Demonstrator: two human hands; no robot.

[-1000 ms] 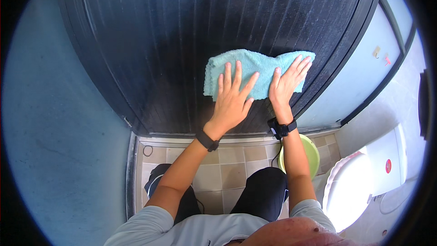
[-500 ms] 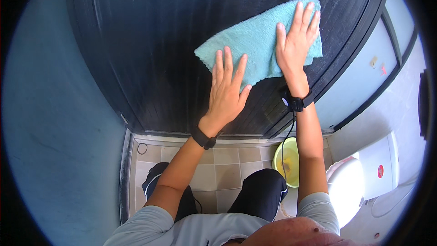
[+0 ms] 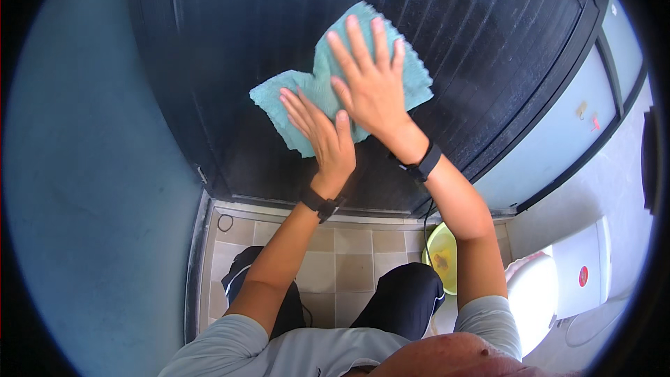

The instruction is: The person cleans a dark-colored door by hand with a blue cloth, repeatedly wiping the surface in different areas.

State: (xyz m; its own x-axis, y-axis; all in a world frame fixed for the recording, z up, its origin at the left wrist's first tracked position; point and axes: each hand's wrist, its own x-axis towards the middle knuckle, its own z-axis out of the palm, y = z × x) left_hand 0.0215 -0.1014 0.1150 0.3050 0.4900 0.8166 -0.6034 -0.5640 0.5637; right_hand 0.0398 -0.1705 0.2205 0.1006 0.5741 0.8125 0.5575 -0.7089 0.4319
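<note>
While both palms press it flat on the dark ribbed door (image 3: 230, 49), the teal cloth (image 3: 342, 77) runs long from lower left up to upper right, its ragged top corner poking past the right hand's fingertips. Left of the fingers there's a good stretch of bare door before the frame edge and the blue wall (image 3: 84, 188). Left hand (image 3: 322, 132) lies flat on the cloth's lower part, fingers straight and close together, pointing up-left, gripping nothing. Right hand (image 3: 370, 80) overlaps just above it, fingers spread a bit, flat on the cloth too. Right of those fingers the door has plenty of open room up to its frame. Below the wrists: tiled floor (image 3: 349, 265), a yellow-green bucket (image 3: 441, 255).
</note>
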